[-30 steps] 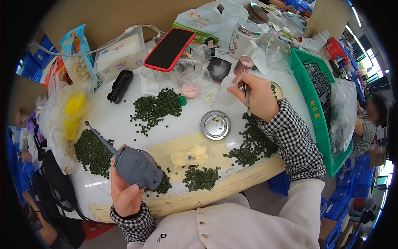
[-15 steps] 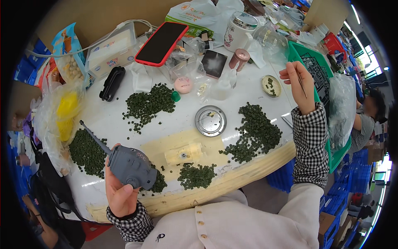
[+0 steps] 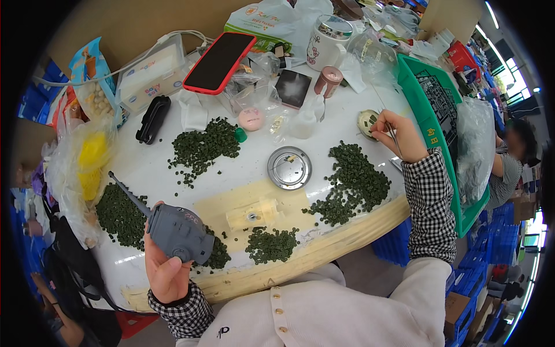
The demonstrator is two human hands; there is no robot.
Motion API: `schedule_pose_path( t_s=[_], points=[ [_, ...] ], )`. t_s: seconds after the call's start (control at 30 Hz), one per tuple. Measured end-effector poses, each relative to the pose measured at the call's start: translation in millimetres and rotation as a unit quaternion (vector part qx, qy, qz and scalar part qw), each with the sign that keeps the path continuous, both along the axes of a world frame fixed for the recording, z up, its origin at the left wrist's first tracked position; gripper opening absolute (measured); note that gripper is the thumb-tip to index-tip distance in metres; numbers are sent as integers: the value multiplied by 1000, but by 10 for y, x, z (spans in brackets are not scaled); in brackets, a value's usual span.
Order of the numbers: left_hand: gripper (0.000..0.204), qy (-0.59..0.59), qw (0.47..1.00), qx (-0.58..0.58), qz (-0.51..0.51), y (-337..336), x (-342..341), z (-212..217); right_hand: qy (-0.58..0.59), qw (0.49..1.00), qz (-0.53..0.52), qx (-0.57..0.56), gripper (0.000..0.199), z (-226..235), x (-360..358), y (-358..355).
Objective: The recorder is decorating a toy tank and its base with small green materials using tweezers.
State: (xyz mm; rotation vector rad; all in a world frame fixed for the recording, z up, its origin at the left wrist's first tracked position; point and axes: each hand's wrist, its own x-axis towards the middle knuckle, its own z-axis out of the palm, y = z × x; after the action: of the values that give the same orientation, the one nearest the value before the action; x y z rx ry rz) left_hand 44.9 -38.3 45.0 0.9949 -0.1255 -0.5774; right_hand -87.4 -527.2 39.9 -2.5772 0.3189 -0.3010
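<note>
the grey tool (image 3: 176,231), a rounded body with a thin dark ribbed rod pointing up-left, sits in the left hand (image 3: 165,269) at the near-left edge of the white table (image 3: 173,173); fingers wrap under and behind it, thumb up its side, a firm hold. the rod's tip lies over a green pile (image 3: 119,214) of small beads, and another clump (image 3: 218,254) touches the tool's right side

the right hand (image 3: 399,136) is at the far-right edge of the table, pinching thin metal tweezers (image 3: 392,132) between thumb and fingers, tips down beside a small round dish (image 3: 366,122). whether the tweezers grip anything cannot be told

between the hands: a cream block (image 3: 254,215) on a yellowish patch, a small bead heap (image 3: 270,245) near it, a round metal lid (image 3: 289,168), and a large bead pile (image 3: 350,185) below the right hand. a further pile (image 3: 202,147) lies mid-table, by a pink disc (image 3: 251,119) and a green cap (image 3: 240,135)

at the back stand a red-cased phone (image 3: 219,61) propped up, a black case (image 3: 152,118), a mug (image 3: 328,41) and a copper-coloured cap (image 3: 328,81). a green crate (image 3: 445,133) runs along the right; a yellow-filled plastic bag (image 3: 87,162) sits left. another person (image 3: 509,168) sits far right
</note>
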Motion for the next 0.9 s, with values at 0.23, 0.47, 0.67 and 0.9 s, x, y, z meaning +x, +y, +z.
schedule_pose_path(
  t_s=[0.23,0.47,0.67,0.9],
  points=[
    [96,-5,1000,0,-2,-2,-2,3,106,989,-69,-70,49,40,134,64],
    [92,-14,1000,1,-1,-20,-6,3,83,986,-79,-120,54,-63,251,33],
    [91,-19,1000,-3,-12,-41,9,24,-152,980,28,-127,43,73,463,234],
    [91,-12,1000,-15,-13,-43,13,35,-231,968,42,-83,22,155,931,670]
  ],
)
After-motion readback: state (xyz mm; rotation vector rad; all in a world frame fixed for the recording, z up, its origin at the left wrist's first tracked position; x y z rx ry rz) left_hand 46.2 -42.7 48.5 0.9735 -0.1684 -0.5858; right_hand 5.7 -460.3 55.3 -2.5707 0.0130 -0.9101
